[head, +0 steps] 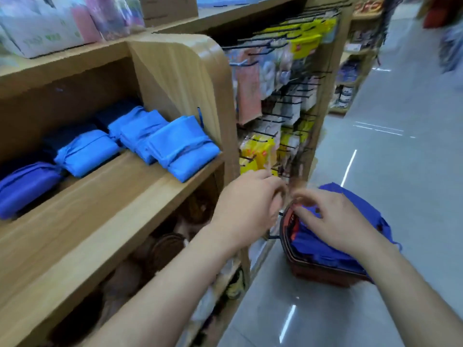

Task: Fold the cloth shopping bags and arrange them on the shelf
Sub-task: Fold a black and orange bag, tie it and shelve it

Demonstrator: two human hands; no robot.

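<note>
Head view: your left hand point(250, 209) and right hand point(335, 221) meet above the red basket point(320, 274) on the floor, which is heaped with dark blue cloth bags point(350, 201). Both hands' fingers are curled, but blur hides whether either grips anything. Folded blue bags point(183, 151) lie in rows on the wooden shelf point(112, 196) to your left.

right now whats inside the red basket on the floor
Loose dark blue bags fill the basket, heaped above its rim. The right hand covers part of the heap; anything beneath the bags is hidden.
</note>
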